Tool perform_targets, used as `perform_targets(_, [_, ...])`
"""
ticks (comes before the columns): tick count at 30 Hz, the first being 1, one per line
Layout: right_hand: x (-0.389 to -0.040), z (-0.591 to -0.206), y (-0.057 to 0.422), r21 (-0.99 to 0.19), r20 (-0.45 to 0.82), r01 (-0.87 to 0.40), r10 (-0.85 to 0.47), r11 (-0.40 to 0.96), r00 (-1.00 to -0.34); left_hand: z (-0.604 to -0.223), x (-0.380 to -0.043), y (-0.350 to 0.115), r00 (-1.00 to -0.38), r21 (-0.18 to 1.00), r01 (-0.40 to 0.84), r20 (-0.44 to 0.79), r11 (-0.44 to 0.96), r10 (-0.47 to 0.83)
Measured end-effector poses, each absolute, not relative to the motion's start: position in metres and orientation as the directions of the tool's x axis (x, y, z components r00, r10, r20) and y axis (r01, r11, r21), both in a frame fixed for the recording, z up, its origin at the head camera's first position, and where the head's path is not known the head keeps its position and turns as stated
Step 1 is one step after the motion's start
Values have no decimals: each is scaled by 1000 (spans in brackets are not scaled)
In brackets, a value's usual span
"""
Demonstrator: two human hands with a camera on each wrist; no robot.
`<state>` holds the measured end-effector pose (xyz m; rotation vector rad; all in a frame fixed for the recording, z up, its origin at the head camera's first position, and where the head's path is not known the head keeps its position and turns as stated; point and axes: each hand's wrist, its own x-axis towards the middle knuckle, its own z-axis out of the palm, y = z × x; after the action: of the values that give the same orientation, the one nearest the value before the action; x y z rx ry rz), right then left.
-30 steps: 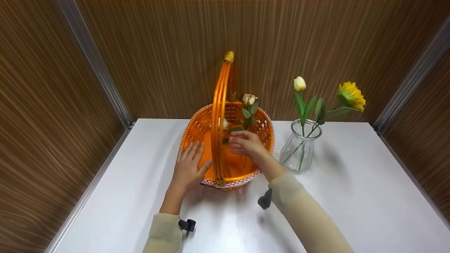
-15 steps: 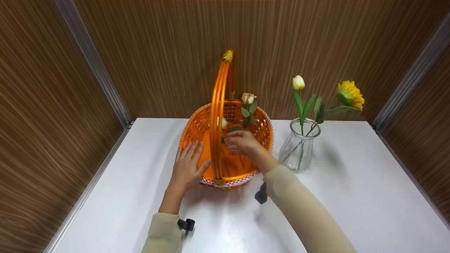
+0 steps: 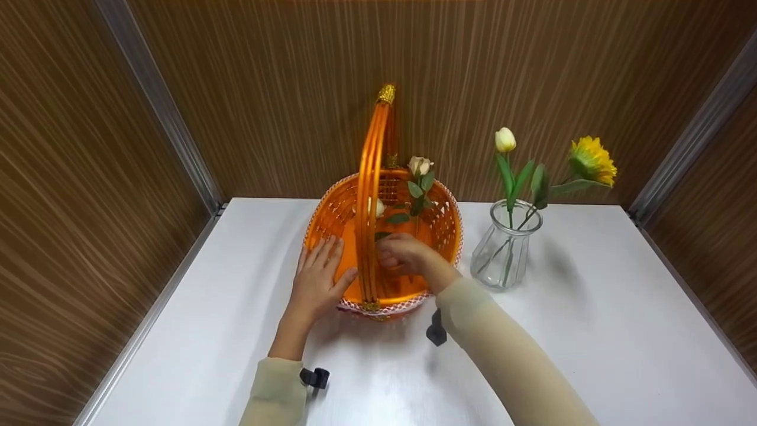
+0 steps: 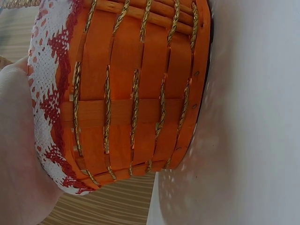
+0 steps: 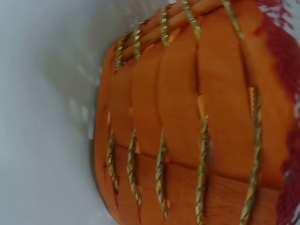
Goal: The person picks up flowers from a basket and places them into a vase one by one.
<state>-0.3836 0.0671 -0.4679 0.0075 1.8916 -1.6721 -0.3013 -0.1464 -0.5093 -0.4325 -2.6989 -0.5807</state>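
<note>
An orange woven basket (image 3: 331,207) with a tall arched handle (image 3: 369,177) and red-and-white lace trim stands on the white table. My left hand (image 3: 316,281) rests on its near-left rim, fingers straight and thumb apart. My right hand (image 3: 408,255) reaches over the right rim into the basket, fingers bent behind the handle. Whether it pinches a stem there is hidden. A cream rose (image 3: 420,166) with green leaves leans at the back of the basket. A second white bloom (image 3: 378,207) shows partly behind the handle. Both wrist views show the basket's woven outer wall (image 4: 124,89).
To the right of the basket stands a clear glass vase (image 3: 500,260) holding a white tulip (image 3: 505,140) and a yellow sunflower (image 3: 593,161). Wood-patterned panels (image 3: 266,100) enclose the white table (image 3: 195,331) at the back and sides.
My right hand has moved slightly left and deeper into the basket, and its fingers have curled more. My left hand, the rose and the vase look unchanged.
</note>
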Motion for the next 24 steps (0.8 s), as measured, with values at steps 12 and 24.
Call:
perform_targets(12, [-382, -474, 73, -859, -511, 442, -378, 259, -772, -511, -296, -142, -878, 328, 374, 427, 867, 217])
perform_targets(24, [-383, -479, 74, -868, -497, 438, -399, 236, -770, -513, -295, -142, -875, 310, 374, 429, 874, 223])
